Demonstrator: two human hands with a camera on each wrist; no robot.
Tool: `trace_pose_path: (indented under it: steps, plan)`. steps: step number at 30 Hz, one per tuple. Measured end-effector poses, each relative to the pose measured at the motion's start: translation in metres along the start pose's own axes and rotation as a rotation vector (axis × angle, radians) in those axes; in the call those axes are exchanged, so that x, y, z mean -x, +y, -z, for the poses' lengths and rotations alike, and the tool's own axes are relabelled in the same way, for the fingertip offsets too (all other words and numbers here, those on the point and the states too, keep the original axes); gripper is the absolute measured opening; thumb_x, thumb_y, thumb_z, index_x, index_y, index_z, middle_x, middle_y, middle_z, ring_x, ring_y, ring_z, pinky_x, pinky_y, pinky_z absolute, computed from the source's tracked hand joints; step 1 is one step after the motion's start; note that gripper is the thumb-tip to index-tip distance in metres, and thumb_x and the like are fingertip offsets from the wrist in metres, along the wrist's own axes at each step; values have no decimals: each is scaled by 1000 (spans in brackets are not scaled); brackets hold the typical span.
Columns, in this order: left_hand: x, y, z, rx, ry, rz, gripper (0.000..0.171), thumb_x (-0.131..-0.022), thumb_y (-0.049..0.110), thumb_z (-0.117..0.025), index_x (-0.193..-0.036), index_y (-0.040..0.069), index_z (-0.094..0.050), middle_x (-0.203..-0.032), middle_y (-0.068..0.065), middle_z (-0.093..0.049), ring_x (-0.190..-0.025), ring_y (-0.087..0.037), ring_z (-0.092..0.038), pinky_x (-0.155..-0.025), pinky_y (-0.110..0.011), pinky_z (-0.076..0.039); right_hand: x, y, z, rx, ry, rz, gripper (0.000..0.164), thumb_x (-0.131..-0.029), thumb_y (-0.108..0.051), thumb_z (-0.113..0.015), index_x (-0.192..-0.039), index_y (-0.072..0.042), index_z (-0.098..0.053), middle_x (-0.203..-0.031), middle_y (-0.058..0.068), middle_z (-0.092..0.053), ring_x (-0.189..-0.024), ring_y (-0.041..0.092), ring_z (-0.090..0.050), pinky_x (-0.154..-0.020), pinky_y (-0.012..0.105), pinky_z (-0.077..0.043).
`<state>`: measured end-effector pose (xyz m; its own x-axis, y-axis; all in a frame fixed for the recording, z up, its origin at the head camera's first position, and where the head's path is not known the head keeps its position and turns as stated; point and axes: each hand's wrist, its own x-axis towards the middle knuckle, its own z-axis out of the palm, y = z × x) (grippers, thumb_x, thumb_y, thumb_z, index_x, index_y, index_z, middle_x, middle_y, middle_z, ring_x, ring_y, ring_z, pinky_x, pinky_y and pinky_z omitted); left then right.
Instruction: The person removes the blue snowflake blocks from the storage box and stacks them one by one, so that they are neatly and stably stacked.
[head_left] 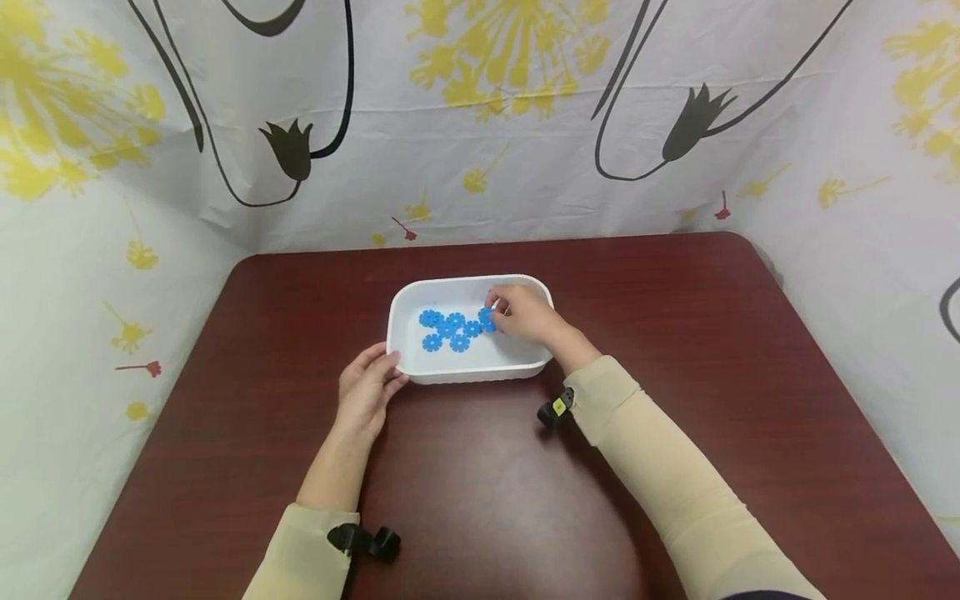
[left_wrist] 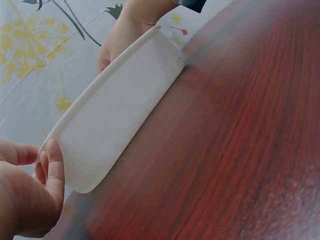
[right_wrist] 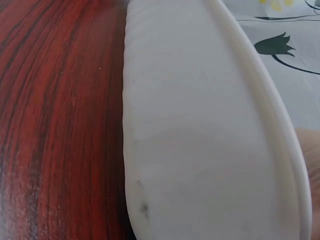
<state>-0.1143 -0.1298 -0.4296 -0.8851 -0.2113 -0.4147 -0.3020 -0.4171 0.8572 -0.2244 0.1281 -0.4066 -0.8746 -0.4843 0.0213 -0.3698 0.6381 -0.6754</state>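
Left hand (head_left: 367,390) gripping white tray (head_left: 472,375) by its near-left corner, tray on red-brown table (head_left: 487,467). Right hand (head_left: 527,315) pinching a blue disc (head_left: 486,316) inside, maybe two; other blue discs (head_left: 447,330) lie just left.

No legible text, even on the small yellow label (head_left: 559,407).

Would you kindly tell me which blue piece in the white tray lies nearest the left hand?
The front-left blue piece, nearest the left hand at the white tray; the others lie farther back or farther right.
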Motion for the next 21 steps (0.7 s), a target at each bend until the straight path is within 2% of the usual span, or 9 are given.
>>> trace_pose_path:
  steps: [2, 6, 9, 14, 18, 21]
  plan:
    - [0, 0, 0, -2, -6, 3, 38, -97, 1, -64, -133, -2, -52, -94, -7, -61, -73, -13, -61, -72, -23, -62, -1, -1, -1, 50, -34, -29, 13, -93, -2, -67, -106, 3, -66, -83, 11, -68, -74, 21, -63, -68, 32, -53]
    - [0, -1, 0, 1, -10, -1, 37, -97, 1, -64, -132, -2, -53, -95, -8, -61, -73, -14, -61, -71, -23, -62, -1, -1, -5, 162, -113, -91, 29, -89, -11, -77, -113, 1, -66, -91, 11, -66, -85, 23, -60, -81, 37, -53]
    - [-1, 0, 1, -4, -14, -1, 37, -97, 1, -64, -133, -3, -52, -97, -8, -62, -73, -13, -62, -71, -22, -61, -1, -2, -9, 219, -156, -138, 37, -88, -18, -81, -116, 0, -66, -91, 9, -64, -88, 23, -58, -85, 37, -52]
    - [-1, 0, 1, -8, -21, -1, 39, -97, 1, -64, -133, -2, -52, -99, -9, -62, -74, -14, -62, -72, -23, -62, -1, -2, -14, 256, -154, -153, 22, -92, -17, -76, -107, -2, -69, -84, 7, -63, -83, 22, -56, -79, 34, -50]
    - [-2, 0, 1, -8, -20, 1, 38, -97, 2, -64, -133, -2, -52, -101, -10, -62, -74, -14, -62, -72, -24, -62, -2, -1, -15, 224, -126, -132, 13, -94, -14, -73, -97, -3, -69, -86, 8, -65, -83, 22, -58, -79, 35, -51]
    - [-3, 0, 2, -8, -19, 3, 39, -97, 2, -64, -134, -2, -52, -100, -10, -63, -74, -14, -62, -72, -24, -62, -5, 0, -16, 188, -100, -116, 15, -93, -13, -73, -101, -2, -68, -91, 10, -68, -88, 22, -60, -84, 36, -53]
